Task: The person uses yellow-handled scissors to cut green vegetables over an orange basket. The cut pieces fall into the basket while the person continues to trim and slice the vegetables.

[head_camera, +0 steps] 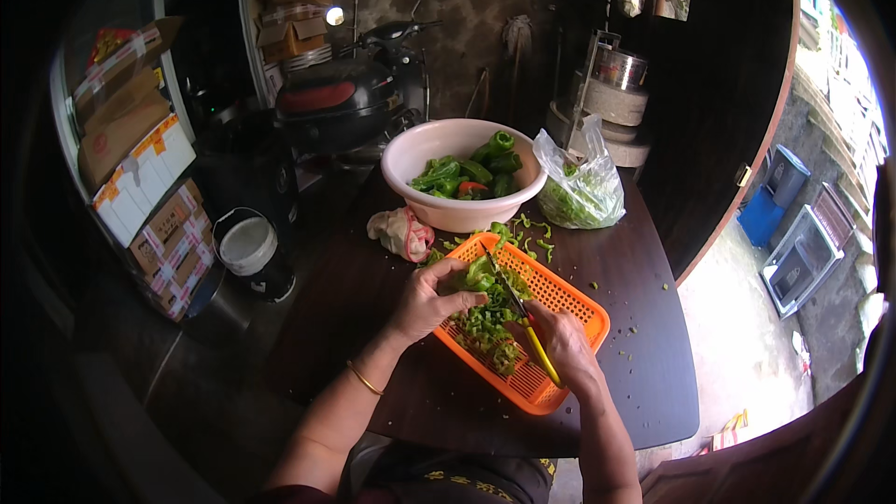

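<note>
My left hand (435, 297) grips a green pepper (480, 273) above the far part of an orange plastic basket (586, 315). In my right hand (560, 343) is a pair of scissors (537, 348) with yellow handles, its blades pointing away from me beside the pepper. Cut green pepper pieces (490, 322) lie in the basket. Behind it, a pale pink basin (458, 213) holds several whole green peppers (493, 154) and something red. A clear plastic bag (584, 196) of cut greens stands right of the basin.
A crumpled cloth (400, 232) lies left of the basket on the dark wooden table (630, 378). Pepper scraps (535, 234) are scattered between basin and basket. A bucket (252, 252) and stacked cardboard boxes (164, 224) stand at left, with a parked scooter (350, 94) behind the table.
</note>
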A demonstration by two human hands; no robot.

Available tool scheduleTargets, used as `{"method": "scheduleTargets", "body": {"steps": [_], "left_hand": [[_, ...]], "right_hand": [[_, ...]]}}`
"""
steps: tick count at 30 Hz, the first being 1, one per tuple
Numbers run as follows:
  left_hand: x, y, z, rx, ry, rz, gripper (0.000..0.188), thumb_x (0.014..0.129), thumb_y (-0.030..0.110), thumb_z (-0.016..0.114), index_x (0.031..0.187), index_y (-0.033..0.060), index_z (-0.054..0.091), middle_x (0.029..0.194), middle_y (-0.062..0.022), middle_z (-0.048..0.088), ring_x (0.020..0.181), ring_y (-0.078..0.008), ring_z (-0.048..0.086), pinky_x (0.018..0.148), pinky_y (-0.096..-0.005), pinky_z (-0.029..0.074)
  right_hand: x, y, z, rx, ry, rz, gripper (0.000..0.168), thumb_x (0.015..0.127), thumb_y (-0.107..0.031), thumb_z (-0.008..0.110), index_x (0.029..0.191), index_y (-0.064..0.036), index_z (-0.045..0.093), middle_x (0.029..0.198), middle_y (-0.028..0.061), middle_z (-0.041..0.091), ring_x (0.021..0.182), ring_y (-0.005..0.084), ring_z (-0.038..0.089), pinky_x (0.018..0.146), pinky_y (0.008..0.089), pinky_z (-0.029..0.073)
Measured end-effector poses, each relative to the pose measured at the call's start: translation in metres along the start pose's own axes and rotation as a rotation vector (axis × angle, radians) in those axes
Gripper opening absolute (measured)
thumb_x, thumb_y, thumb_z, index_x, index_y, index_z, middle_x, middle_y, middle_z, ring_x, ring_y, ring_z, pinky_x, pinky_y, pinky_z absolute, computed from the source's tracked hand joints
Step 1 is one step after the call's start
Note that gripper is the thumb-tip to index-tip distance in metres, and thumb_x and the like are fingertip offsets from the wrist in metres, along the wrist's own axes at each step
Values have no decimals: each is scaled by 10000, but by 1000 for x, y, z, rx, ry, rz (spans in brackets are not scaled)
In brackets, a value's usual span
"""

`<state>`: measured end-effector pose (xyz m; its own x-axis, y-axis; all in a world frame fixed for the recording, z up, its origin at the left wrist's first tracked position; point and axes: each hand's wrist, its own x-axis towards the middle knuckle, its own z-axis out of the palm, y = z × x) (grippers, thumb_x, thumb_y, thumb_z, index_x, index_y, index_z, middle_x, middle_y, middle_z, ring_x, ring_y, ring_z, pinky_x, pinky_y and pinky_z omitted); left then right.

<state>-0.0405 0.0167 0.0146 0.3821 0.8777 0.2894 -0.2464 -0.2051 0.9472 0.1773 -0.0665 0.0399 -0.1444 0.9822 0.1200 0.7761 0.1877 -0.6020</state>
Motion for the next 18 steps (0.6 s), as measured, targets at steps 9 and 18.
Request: {"method": "scheduleTargets", "body": {"steps": [9, 18], "left_hand": [[2, -4, 7, 810, 333, 524, 401, 702, 95, 869, 1034, 44, 650, 936, -125, 709, 840, -288, 704, 728, -368, 560], [-2, -4, 13, 922, 369, 568, 401, 707, 119, 864, 1036, 54, 644, 943, -121, 705, 835, -305, 696, 712, -384, 562]], "right_hand": [[-1, 8, 6, -103, 0, -126, 389, 959, -369, 625, 1110, -16, 562, 815, 213, 628, 837, 383, 609, 867, 430, 376], [-2, 9, 11, -139, 51, -166, 417, 970, -379, 602, 1163, -10, 572, 881, 169, 645, 879, 349, 623, 858, 422, 389]]}}
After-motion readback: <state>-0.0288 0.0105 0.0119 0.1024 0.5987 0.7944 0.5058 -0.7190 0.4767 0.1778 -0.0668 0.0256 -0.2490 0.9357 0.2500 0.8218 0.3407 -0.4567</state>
